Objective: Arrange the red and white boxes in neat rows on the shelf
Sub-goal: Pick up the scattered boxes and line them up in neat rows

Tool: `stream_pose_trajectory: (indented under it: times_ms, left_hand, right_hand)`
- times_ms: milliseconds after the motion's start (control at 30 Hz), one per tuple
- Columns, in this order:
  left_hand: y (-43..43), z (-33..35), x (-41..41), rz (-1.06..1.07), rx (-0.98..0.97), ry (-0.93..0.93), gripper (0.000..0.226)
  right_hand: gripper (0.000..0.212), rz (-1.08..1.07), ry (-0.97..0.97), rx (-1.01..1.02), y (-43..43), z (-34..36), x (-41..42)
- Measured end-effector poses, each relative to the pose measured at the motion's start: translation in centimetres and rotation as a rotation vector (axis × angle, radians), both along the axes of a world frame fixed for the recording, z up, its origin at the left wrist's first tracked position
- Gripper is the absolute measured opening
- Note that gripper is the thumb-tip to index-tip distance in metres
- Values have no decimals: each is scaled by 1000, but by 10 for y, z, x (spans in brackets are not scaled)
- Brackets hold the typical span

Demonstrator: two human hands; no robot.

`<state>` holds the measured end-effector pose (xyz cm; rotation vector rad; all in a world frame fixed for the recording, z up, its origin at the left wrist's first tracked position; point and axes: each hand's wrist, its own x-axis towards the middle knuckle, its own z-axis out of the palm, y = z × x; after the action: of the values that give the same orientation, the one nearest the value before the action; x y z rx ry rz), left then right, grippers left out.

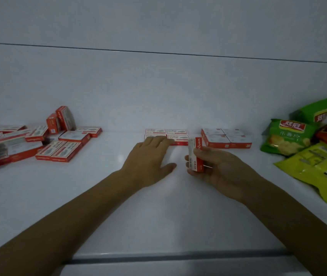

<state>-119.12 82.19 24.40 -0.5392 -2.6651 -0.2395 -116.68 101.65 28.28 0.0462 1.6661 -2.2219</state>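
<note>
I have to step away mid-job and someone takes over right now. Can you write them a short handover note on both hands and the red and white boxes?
Left grip: flat, fingers resting on the front-left box of the centre block.
Right grip: holds a single box upright, just right of that block.
Done: centre block and right block, each two by two, lie on the shelf.
Left: place the single box, then sort the loose pile at far left.
</note>
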Motion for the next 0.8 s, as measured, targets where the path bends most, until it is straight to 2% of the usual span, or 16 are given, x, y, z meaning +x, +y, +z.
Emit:
stream_pose_trajectory:
  times_ms: [67, 133, 233, 367, 467, 667, 800]
  left_hand:
    - [-1, -6, -5, 75, 23, -46, 64]
    - [-4, -12, -6, 103, 54, -86, 59]
    - [-5, -14, -4, 113, 88, -106, 58]
    - [-5, -13, -3, 114, 107, -115, 61]
    - [-5, -13, -2, 116, 123, -124, 62]
    - [-6, -10, -1, 142, 142, -71, 48]
    - [-5, -10, 0, 150, 138, -38, 45]
  right_hand:
    - [10, 43, 41, 33, 2, 2, -7]
    - [13, 69, 125, 153, 5, 0, -15]
    - [30, 67, 363, 506, 9, -5, -29]
    - [43, 87, 681, 874, 2, -7, -49]
    - [53, 151, 840, 1109, -7, -18, -63]
    - [62, 57, 883, 1226, 2, -30, -66]
    - [41, 10, 966, 1292, 8, -25, -60]
